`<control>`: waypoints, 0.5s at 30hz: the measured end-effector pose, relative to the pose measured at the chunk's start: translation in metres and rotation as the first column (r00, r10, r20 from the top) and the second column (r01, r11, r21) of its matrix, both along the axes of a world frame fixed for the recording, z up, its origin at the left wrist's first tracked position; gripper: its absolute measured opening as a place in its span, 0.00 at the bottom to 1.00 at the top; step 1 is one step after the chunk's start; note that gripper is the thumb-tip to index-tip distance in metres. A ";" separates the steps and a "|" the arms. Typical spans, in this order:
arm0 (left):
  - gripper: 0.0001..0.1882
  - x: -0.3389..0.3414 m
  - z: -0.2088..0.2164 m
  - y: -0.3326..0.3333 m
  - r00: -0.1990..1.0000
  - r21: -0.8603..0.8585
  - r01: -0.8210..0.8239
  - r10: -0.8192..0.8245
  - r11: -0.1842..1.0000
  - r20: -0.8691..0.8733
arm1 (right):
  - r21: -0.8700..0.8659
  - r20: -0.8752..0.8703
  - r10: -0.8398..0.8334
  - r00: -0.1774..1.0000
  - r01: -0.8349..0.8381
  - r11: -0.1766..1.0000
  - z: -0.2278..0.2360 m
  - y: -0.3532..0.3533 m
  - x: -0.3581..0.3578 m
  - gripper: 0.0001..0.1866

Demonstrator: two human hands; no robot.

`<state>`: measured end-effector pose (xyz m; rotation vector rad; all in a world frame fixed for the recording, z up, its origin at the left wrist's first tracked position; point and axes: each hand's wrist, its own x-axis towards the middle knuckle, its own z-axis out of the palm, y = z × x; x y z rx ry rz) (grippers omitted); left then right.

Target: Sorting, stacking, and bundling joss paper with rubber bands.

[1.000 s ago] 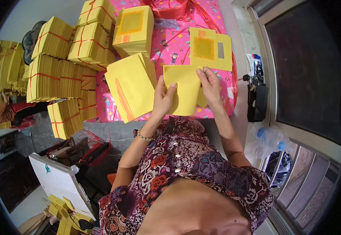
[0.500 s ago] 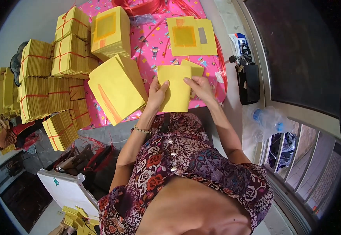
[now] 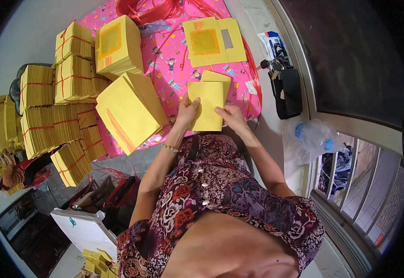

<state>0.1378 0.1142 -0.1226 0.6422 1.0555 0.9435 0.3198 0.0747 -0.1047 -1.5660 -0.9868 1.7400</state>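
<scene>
A folded yellow paper sheet (image 3: 207,104) lies on the pink patterned cloth (image 3: 171,69), with another yellow sheet's corner (image 3: 218,76) showing behind it. My left hand (image 3: 186,111) grips the sheet's left edge. My right hand (image 3: 229,116) presses its fingers on the lower right edge. A thick loose stack of yellow paper (image 3: 127,111) sits just left of my left hand. Farther up the cloth lies a flat yellow sheet with an orange square and a grey patch (image 3: 213,41).
Another yellow stack with an orange square (image 3: 117,46) stands at the upper left. Several tied bundles of yellow paper (image 3: 56,106) pile up at the left. A black bag (image 3: 287,92) and a plastic bottle (image 3: 315,139) lie at the right by the window. Red string (image 3: 148,9) is at the top.
The view has shifted, so the cloth and stacks sit lower and further right. My hands have kept hold of the yellow sheet, and it now looks narrower, folded over.
</scene>
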 end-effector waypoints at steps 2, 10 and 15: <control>0.17 0.006 -0.003 0.008 0.997 0.017 0.001 0.001 1.000 -0.082 | -0.017 -0.033 -0.090 0.995 0.089 0.996 0.002 -0.001 -0.001 0.18; 0.16 0.024 -0.034 0.038 0.940 0.141 0.055 -0.003 0.989 -0.341 | -0.049 -0.113 -0.239 0.965 0.234 0.971 -0.031 -0.007 -0.001 0.14; 0.15 0.035 -0.064 0.056 0.917 0.148 0.153 -0.084 0.977 -0.391 | 0.067 0.212 -0.193 0.958 0.182 0.981 -0.050 0.002 0.005 0.11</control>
